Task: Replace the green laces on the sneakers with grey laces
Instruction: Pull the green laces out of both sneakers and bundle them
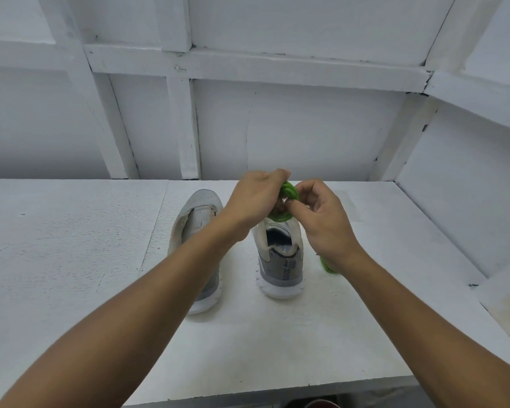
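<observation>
A green lace (289,193) is held above the far part of the table (71,245), over the front of the right sneaker (280,260), and is wound into a small, tight coil of several bright, glossy loops, round in section like a cord. The coil is grasped by the left hand (252,198), whose fingers are curled over its top and left side, so that much of it is hidden behind the knuckles. It is also pinched at its lower right edge by the thumb and forefinger of the right hand (321,219), while the other fingers of that hand are bent loosely above. Two grey mesh sneakers with thick white soles are stood side by side on the table, heels towards the camera. The left sneaker (198,222) is partly covered by the left forearm, and its pale tongue and padded collar can be seen. A dark insole with printed lettering is shown inside the right sneaker, and a patterned tab is seen at its heel. A second green lace (326,265) is laid on the table just beside the right sneaker's outer side, mostly hidden behind the right wrist. The table is backed by a white panelled wall (306,128).
</observation>
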Tool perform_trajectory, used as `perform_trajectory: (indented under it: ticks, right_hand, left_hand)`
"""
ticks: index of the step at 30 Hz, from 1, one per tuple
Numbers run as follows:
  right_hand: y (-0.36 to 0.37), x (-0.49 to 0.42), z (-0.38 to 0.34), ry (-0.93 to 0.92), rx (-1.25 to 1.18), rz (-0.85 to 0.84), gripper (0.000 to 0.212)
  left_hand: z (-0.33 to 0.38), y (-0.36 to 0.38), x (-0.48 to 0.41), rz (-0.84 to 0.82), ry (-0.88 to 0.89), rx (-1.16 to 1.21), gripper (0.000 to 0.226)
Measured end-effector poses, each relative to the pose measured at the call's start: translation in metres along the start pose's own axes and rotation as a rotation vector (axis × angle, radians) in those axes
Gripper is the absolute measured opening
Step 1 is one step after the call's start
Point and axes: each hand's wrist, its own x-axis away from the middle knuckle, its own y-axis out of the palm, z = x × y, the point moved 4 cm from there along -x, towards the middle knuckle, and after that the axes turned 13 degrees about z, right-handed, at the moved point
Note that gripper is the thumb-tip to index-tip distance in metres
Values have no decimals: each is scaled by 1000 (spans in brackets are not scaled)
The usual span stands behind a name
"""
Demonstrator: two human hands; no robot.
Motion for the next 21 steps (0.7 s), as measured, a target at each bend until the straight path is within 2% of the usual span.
perform_trajectory:
  ticks: [2, 6, 10, 16, 19, 21]
  right_hand:
    - [-6, -3, 4, -7, 47, 36, 11]
    - [-26, -7, 10, 3, 80, 73, 14]
    - [-58, -14, 22, 104, 137, 109, 12]
    - [-103, -21, 69, 379, 339, 3, 6]
    - [-110, -21, 94, 413, 482, -39, 7]
    - [-110, -21, 108, 377, 673, -97, 9]
  left_hand:
    - [-1, 2, -5, 40, 38, -45, 37]
    - [-6, 9, -13, -63, -21, -63, 43]
    - [0, 16, -16, -28, 45, -93, 44]
    - [9, 50, -11, -57, 219, -288, 35]
    - [9, 69, -9, -92, 270, -350, 31]
    - [8, 79, -7, -118, 296, -398, 32]
